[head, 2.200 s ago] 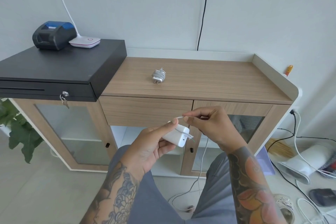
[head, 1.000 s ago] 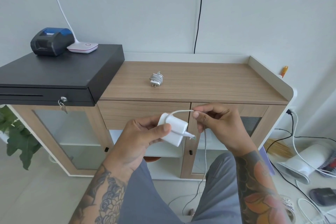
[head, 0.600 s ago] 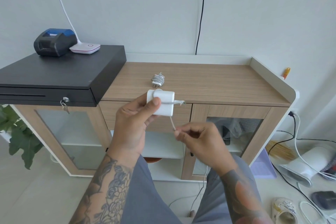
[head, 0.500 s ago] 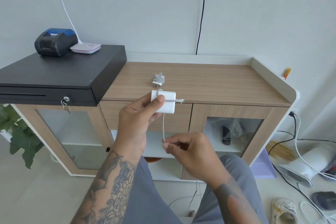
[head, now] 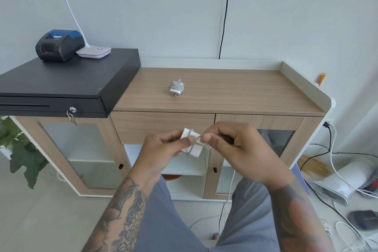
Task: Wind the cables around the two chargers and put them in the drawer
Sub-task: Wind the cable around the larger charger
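1. Far left, a green plant (head: 22, 155) stands beside the wooden cabinet (head: 235, 92). On the cabinet's left end lies a black cash drawer (head: 67, 82) with a key in its lock, carrying a small black printer (head: 58, 45) and a white lamp base (head: 94, 52).
2. On the cabinet top, near its middle, the first charger (head: 176, 87) lies with its cable wound around it, prongs toward me.
3. Below that, the cabinet's wooden drawer (head: 163, 127) is closed.
4. My left hand (head: 163, 153) grips the second charger (head: 192, 142) in front of the drawer — fingers and thumb curled around its left side.
5. My right hand (head: 235, 149) pinches the white cable (head: 230, 188) right at the charger; a loop crosses its body and the rest hangs down between my knees to the floor.
6. Far right, loose cords and a white appliance (head: 339, 184) lie on the floor.
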